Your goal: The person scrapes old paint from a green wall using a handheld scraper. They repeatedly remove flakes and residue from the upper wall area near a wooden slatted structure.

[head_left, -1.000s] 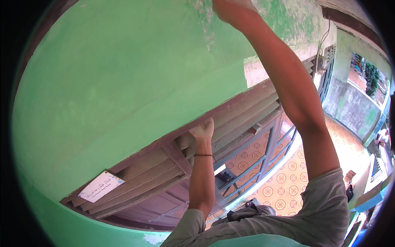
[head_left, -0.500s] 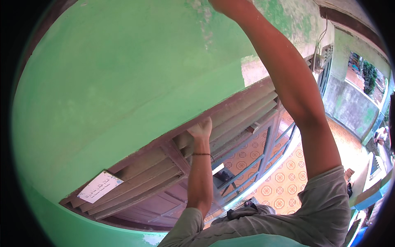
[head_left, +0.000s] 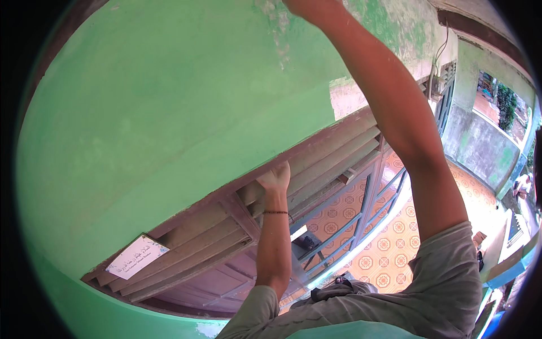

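My left hand (head_left: 275, 176) is raised to the brown wooden frame (head_left: 307, 148) above the slatted vent, closed around the frame's lower edge; its fingertips are hidden. A dark bracelet circles that wrist. High against the green wall (head_left: 169, 113) reaches my right arm, and only the wrist and part of my right hand (head_left: 315, 8) show at the upper picture edge. The fingers there are cut off, so what they touch or hold is out of sight.
A white printed card (head_left: 137, 257) is fixed to the frame at the left. Below are brown louvre slats (head_left: 333, 150), blue window bars (head_left: 333, 240) and an orange patterned tile floor (head_left: 389, 254). Cables (head_left: 437, 59) hang on the wall at the right. Some paint is peeling.
My right hand and forearm have shifted very slightly left along the wall. The left hand stays where it was on the frame.
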A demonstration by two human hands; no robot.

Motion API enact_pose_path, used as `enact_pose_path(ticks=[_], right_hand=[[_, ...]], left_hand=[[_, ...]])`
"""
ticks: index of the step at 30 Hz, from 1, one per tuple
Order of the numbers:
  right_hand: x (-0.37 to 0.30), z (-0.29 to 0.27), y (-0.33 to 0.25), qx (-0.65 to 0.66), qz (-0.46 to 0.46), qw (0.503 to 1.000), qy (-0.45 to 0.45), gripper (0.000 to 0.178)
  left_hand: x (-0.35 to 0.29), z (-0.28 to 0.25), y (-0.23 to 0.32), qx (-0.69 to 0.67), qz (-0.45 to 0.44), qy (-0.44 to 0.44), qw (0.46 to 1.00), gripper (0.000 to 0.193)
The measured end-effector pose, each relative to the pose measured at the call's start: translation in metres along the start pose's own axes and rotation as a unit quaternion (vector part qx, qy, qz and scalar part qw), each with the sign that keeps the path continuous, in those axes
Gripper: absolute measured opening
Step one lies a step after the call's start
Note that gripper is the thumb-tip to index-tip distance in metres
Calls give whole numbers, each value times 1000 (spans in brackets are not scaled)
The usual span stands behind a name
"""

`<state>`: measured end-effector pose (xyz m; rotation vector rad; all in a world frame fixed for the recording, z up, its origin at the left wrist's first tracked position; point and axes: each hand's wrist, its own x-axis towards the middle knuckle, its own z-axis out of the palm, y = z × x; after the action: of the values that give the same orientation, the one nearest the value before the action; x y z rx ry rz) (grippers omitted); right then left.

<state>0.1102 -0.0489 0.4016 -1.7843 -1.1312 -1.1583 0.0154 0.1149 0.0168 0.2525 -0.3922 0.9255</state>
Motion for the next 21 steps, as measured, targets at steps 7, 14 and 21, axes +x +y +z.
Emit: enact_pose_path(ticks=[7,14,21], right_hand=[[1,-2,-3,35,6,999,-9,44],[5,-6,-7,56,22,998,-2,43],[9,-3,-7,21,3,1000,-10,42]], left_hand=[[0,-1,-1,-4,2,-18,1000,50],[-1,5,-2,-24,1,31,999,50],[-11,8,0,-7,-9,18,1000,48]])
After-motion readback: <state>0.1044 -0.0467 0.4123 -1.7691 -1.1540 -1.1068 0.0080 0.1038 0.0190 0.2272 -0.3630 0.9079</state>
